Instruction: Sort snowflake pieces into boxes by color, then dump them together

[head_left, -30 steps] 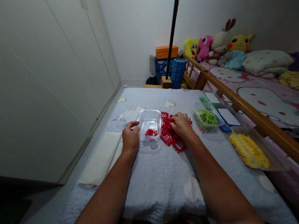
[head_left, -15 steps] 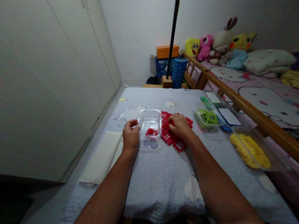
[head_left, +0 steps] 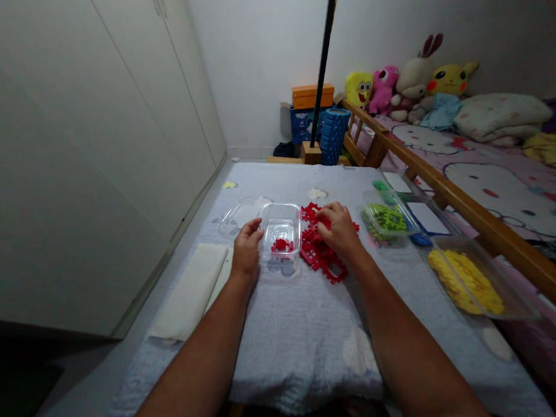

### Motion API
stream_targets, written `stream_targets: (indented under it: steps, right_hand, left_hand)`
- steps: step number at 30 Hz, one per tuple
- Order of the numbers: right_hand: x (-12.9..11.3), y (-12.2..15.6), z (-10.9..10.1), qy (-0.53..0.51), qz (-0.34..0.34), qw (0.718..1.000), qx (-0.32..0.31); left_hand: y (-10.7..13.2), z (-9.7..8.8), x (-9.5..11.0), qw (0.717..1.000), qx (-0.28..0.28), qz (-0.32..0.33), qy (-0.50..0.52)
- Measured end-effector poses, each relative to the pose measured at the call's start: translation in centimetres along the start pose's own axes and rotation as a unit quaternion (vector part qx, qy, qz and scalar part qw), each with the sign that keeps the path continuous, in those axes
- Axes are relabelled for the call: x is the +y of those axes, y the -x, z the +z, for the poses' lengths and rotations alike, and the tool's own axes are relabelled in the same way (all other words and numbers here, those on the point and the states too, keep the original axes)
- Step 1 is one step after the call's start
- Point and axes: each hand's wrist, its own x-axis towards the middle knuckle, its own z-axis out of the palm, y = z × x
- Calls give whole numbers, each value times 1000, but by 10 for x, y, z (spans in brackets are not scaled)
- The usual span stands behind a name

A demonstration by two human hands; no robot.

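A clear plastic box [head_left: 280, 234] sits on the pale blue blanket [head_left: 295, 338] with a few red pieces [head_left: 280, 245] inside. My left hand [head_left: 246, 251] grips the box's left wall, fingers curled round it. To the box's right lies a pile of red plastic pieces [head_left: 319, 257]. My right hand [head_left: 339, 229] rests on top of that pile with its fingers bent down into the pieces; what they pinch is hidden.
A clear lid [head_left: 239, 213] lies behind the box. To the right are a box of green pieces [head_left: 388, 219], a tray of yellow pieces [head_left: 464, 280] and a wooden bed rail [head_left: 476, 222]. A folded white cloth [head_left: 188, 299] lies left. A black pole [head_left: 325, 60] stands behind.
My right hand has shifted slightly over the red pile, and my left hand's fingers have moved up along the box wall. The box has stayed in place.
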Motion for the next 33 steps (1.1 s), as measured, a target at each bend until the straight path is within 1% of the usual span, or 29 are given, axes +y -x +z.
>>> stream_targets:
  steps: [3, 8, 12, 16, 18, 20, 23, 26, 28, 29, 31, 33]
  right_hand:
    - [-16, 2, -1, -31, -30, 999, 17]
    - [-44, 2, 8, -7, -60, 998, -20]
    - [-53, -6, 18, 45, -65, 994, -71]
    - [-56, -13, 27, 69, -65, 990, -102]
    - [-56, -15, 30, 68, -63, 990, -108]
    - [-54, -15, 31, 58, -61, 991, -101]
    - [-43, -17, 25, 39, -40, 997, -55]
    - [-23, -20, 15, 40, 31, 999, -6]
    - [-10, -20, 9, 51, 83, 995, -1]
    - [-6, -19, 7, 53, 94, 994, -8]
    - [-3, -17, 5, 38, 80, 996, -31]
    - [-9, -14, 5, 12, 31, 998, -51]
  left_hand:
    - [0, 0, -2, 1000, -18, -2, -1]
    - [0, 1, -4, 999, -20, -14, 26]
    - [-1, 3, -7, 999, 9, -1, 42]
    - [-2, 2, -9, 1000, 18, 8, 19]
    - [-2, 1, -9, 1000, 24, 16, -4]
    - [-2, 0, -7, 999, 31, 27, -28]
    - [0, 0, -4, 997, 39, 38, -50]
    - [1, -1, -1, 997, 45, 37, -59]
    - [3, -1, 1, 996, 52, 27, -71]
    - [3, -1, 2, 995, 56, 22, -78]
    - [5, -1, 3, 994, 59, 17, -93]
    - [5, -2, 3, 993, 60, 18, -101]
